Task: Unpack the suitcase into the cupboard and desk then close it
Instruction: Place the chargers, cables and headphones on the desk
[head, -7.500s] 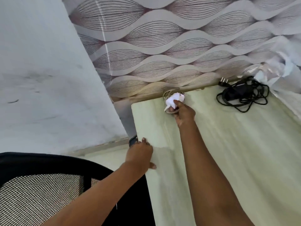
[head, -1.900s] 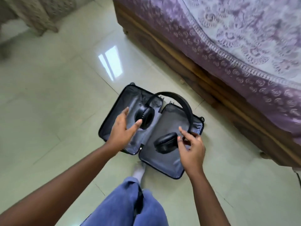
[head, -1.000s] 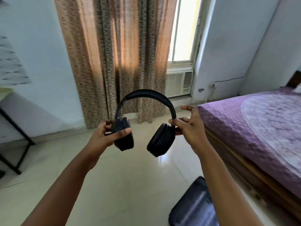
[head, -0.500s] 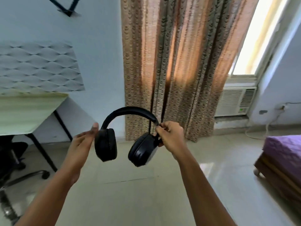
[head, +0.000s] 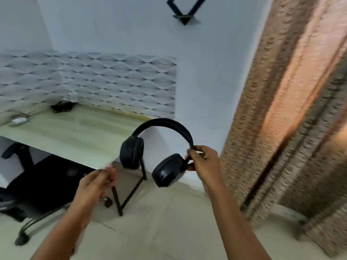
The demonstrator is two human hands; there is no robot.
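The right hand (head: 203, 162) was nearest the camera along with the left, raised in front of the person at about chest height. Its fingers and thumb pinched the black headphones (head: 159, 147) at the joint where the band met the right ear cup, so the headphones hung in the air with the band arched upward and both cups pointing down. The cup by the right hand tilted its dark pad toward the camera; the other cup hung free, just above and to the right of the left hand (head: 97, 182). That left hand held nothing: its fingers were loosely bent, the tips drawn toward the thumb, close below the free cup but apart from it.

Beyond the headphones and to their left stood the desk (head: 62, 139), a pale wood-grain top on black legs, its near right corner lying behind the free cup as seen from the head camera. Under the desk, left of the headphones, sat a black office chair (head: 37, 184) on castors. On the far side of the desk top, near the wall, a coiled black cable (head: 62, 106) lay well left of the headphones, and farther left again a white charger (head: 18, 120) with its cord. A wave-patterned panel (head: 97, 81) covered the wall behind the desk. Right of the headphones hung a brown patterned curtain (head: 281, 109), blurred. High on the wall above them was a dark diamond-shaped shelf (head: 185, 17).
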